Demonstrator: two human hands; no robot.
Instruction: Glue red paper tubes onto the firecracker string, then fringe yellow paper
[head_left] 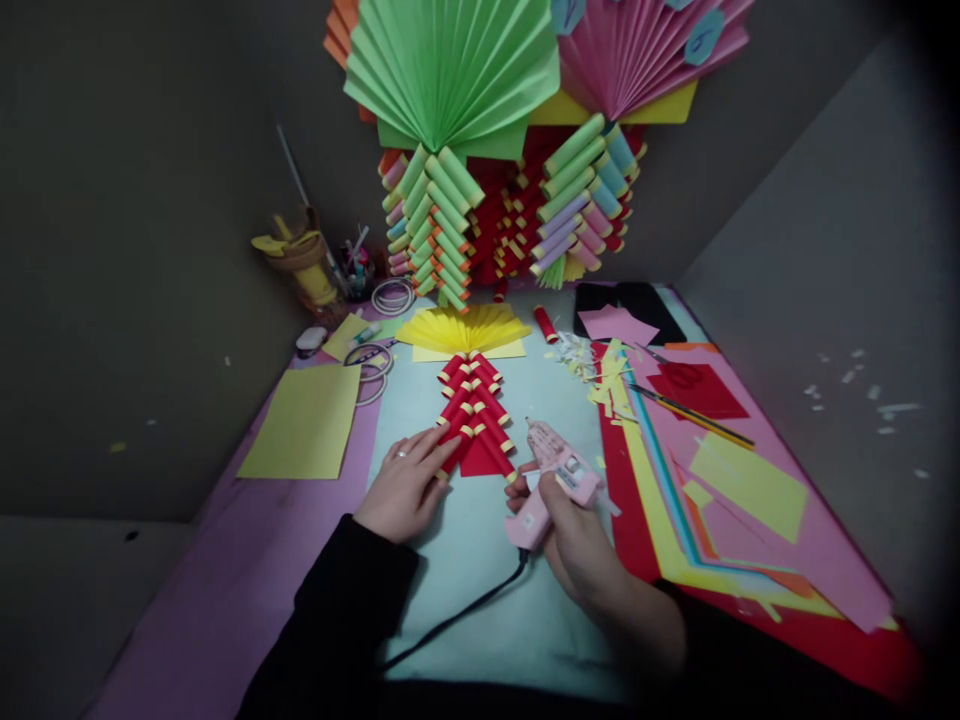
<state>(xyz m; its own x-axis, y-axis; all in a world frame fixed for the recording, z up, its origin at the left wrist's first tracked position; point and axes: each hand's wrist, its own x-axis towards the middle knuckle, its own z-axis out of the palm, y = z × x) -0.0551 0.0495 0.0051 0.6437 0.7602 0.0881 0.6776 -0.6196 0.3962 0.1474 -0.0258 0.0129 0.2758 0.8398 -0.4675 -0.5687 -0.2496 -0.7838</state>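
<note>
A paper firecracker craft [470, 400] lies on the pale blue sheet, its red rolls with yellow ends slanting in two columns below a folded yellow fan [463, 328]. My left hand [405, 485], with a ring on one finger, rests palm down with its fingers stretched over the lower left rolls. In my right hand [574, 530] is a pink glue gun [551, 480], its nozzle pointing up and away, just right of the rolls. Fingertips of that hand are near the lowest right roll. A black cord runs from the gun's handle toward the lower left.
Coloured paper sheets [765, 485], pencils [697, 415] and scissors [679, 372] lie at the right. A yellow sheet [304, 422] and tape rolls [371, 372] are at the left. Fan decorations [454, 75] hang behind. One loose red roll [545, 324] lies beyond the gun.
</note>
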